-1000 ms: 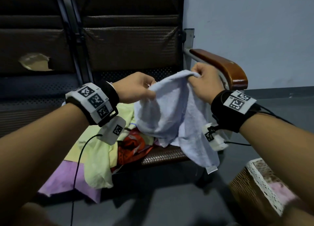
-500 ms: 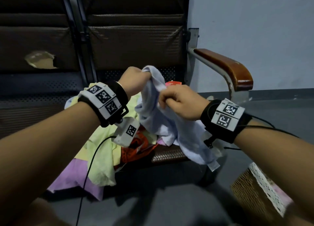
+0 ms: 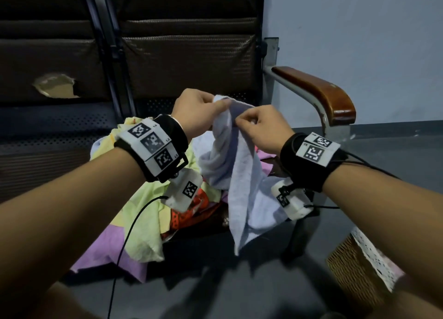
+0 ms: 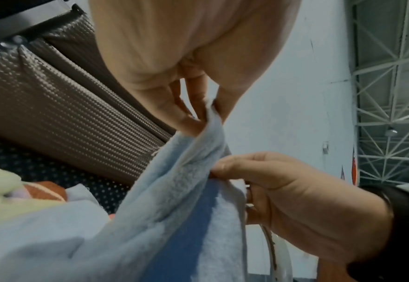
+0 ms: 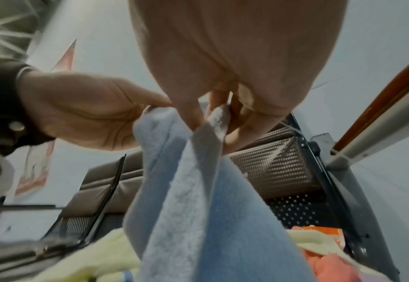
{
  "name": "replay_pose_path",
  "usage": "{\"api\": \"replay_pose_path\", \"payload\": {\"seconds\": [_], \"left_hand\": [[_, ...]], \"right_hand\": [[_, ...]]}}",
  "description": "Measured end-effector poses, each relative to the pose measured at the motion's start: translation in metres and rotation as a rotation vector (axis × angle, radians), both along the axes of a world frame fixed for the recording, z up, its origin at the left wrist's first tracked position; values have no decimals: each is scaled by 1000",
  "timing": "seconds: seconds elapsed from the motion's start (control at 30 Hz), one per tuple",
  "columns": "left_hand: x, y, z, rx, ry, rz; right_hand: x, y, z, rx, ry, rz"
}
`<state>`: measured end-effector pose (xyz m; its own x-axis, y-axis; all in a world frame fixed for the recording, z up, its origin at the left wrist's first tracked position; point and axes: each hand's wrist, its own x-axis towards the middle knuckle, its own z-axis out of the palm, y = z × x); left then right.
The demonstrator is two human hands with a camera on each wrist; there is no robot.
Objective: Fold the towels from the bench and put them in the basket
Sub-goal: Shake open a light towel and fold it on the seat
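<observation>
A light blue towel [image 3: 239, 174] hangs in the air above the bench seat, held at its top edge by both hands. My left hand [image 3: 201, 112] pinches the upper left corner [image 4: 210, 114]. Just to its right, my right hand [image 3: 254, 124] pinches the edge between thumb and fingers [image 5: 213, 118]. The two hands are close together and the towel [image 5: 198, 200] droops in loose folds below them. A wicker basket [image 3: 354, 266] with a white lace liner stands on the floor at lower right.
A pile of towels lies on the bench seat: a yellow-green one [image 3: 143, 210], an orange patterned one [image 3: 189, 213] and a purple one [image 3: 105, 251] hanging off the front. The wooden armrest [image 3: 318, 90] rises at the right. The padded backrest [image 3: 187, 64] is behind.
My right hand let go of the far corner, came left toward the left hand and now pinches the towel's top edge beside it. The towel hangs narrower and longer.
</observation>
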<state>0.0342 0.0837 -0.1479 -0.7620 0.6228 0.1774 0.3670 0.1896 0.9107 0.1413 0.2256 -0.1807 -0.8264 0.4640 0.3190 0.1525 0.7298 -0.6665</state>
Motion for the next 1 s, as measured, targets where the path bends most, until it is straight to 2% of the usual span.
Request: {"api": "replay_pose_path", "payload": {"seconds": [0.07, 0.13, 0.23, 0.33, 0.43, 0.53, 0.57, 0.6, 0.73, 0.9, 0.93, 1.0], "left_hand": [[1, 1, -4, 0, -48, -1], [2, 5, -7, -21, -77, 21], [8, 8, -4, -5, -124, 21], [17, 11, -1, 5, -164, -55], [22, 15, 1, 86, -173, -47], [16, 15, 2, 199, -213, 25], [12, 15, 1, 223, -232, 41], [10, 15, -1, 242, -254, 44], [1, 19, -7, 265, -269, 107], [-13, 18, -10, 303, -285, 186], [-15, 18, -10, 328, -296, 196], [-20, 17, -12, 367, -314, 210]], "right_hand": [[1, -2, 0, 64, -6, -59], [2, -7, 0, 96, -18, -39], [2, -18, 0, 59, -71, 44], [1, -19, -4, -12, -112, 95], [-5, -14, -10, -256, -32, 44], [-9, -13, -7, -721, 93, -53], [-10, -12, -5, -814, 134, -95], [-11, -10, -4, -818, 152, -118], [-5, -6, 0, -412, 44, -24], [3, 11, 4, 298, -181, -108], [6, 10, 4, 354, -238, -117], [11, 9, 4, 340, -336, -117]]}}
